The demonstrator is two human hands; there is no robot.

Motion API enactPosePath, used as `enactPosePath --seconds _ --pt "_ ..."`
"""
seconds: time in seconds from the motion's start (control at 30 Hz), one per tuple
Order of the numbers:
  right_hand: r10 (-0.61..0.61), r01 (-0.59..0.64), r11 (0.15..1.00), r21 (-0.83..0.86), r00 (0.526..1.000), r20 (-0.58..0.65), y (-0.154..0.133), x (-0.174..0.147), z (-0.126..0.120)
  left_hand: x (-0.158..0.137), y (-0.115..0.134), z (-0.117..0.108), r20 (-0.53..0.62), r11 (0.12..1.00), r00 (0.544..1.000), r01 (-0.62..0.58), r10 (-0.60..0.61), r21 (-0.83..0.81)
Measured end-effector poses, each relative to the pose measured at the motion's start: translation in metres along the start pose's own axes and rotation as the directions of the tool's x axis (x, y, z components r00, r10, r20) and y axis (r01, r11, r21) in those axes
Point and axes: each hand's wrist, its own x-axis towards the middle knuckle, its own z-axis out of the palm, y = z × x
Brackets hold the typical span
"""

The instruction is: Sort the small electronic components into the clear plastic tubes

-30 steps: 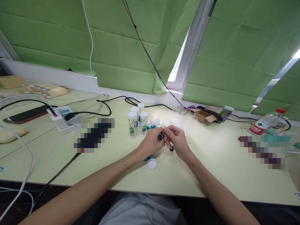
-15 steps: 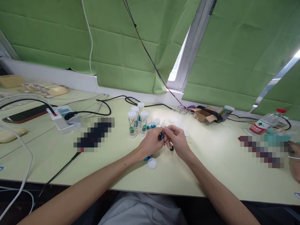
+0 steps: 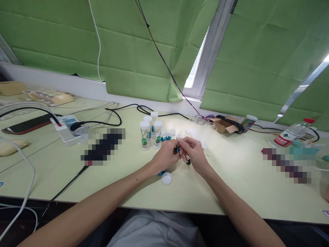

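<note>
A white cap (image 3: 167,178) lies at seven o'clock from a small blue-and-black part (image 3: 176,149) held in the left hand (image 3: 166,153); the right hand (image 3: 193,150) meets the left at three o'clock, its grip hidden. Four capped tubes (image 3: 145,137) stand at ten o'clock.

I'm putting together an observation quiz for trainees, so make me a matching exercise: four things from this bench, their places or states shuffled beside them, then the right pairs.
Things
1. Small blue-and-black part
2. Capped clear tubes
3. White cap nearest the front edge
4. Plastic bottle

Places or states
A. Lying flat on the table
B. In the left hand
C. Topped in red, far to the right
D. Standing upright in a group

Pairs: 1-B, 2-D, 3-A, 4-C
</note>
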Motion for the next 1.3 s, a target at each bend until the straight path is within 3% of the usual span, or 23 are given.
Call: enactPosePath --seconds 1.3 --pt "0.022 -0.022 0.999 -0.024 1.000 0.009 0.0006 -0.0005 -0.0001 0.0009 0.0057 -0.0008 0.050 0.999 0.999 0.008 -0.006 -0.037"
